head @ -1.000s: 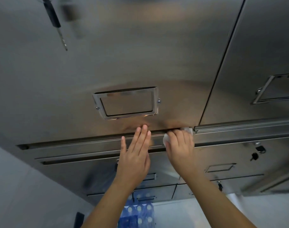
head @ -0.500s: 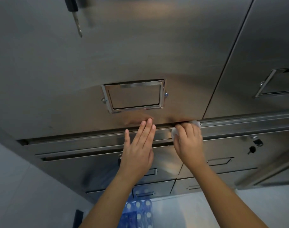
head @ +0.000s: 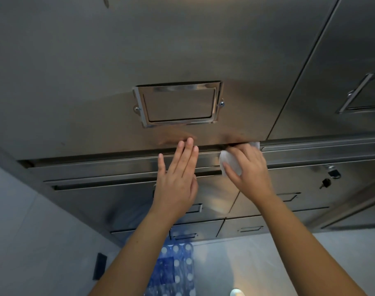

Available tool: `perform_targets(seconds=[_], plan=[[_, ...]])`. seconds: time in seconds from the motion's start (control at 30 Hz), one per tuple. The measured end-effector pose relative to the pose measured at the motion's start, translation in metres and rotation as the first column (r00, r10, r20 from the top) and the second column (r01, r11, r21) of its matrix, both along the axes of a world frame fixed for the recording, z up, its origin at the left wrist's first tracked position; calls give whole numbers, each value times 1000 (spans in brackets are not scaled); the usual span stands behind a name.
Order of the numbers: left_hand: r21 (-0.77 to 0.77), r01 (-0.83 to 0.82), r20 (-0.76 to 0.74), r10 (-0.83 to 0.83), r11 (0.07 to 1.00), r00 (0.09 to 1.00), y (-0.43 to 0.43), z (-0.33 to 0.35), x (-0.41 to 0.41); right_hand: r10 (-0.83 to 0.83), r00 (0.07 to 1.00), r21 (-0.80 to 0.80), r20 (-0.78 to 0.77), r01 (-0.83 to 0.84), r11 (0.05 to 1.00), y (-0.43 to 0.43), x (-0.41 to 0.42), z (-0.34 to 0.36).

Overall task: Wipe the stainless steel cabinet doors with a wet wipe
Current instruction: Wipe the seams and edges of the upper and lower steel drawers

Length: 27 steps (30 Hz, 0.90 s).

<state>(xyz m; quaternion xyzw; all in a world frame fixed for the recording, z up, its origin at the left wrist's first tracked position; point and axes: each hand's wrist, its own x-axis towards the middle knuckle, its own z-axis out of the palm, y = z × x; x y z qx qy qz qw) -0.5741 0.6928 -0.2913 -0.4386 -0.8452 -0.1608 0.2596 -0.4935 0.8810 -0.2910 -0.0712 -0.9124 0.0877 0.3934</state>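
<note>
The right hand (head: 249, 171) was curled over the wet wipe (head: 229, 165), pressing it to the lower right corner of the large cabinet door (head: 139, 60) at mid-frame, above a dark gap. The left hand (head: 176, 180), fingers straight and together, rested flat against the door's lower edge just to the left and held nothing. The likely risks were that the wipe would catch in the gap under the door or bunch beneath the fingers and leave streaks, and that the bracing palm would leave fresh prints on the steel. Since a second earlier both hands had kept to that edge. Only the view had tipped, so the label holder (head: 178, 103) sat higher and the hanging key (head: 106, 2) had nearly left the top of the frame.
</note>
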Motion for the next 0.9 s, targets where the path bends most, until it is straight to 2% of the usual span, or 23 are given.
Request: perform_targets(seconds=[0.27,0.47,0.7,0.9], plan=[[27,-17,14,16,999,1000,-13,-3,-3,-117,993,136,-10,117,984,-3,3,-13],[48,-7,21,6,999,1000,-16,-6,-3,-174,985,148,-14,174,973,-19,1,-30],[52,-5,45,3,999,999,-15,-8,-2,-103,994,180,30,96,979,-38,-10,-36],[37,-14,48,12,999,999,-16,-8,-3,-222,975,170,2,219,961,0,14,-36]])
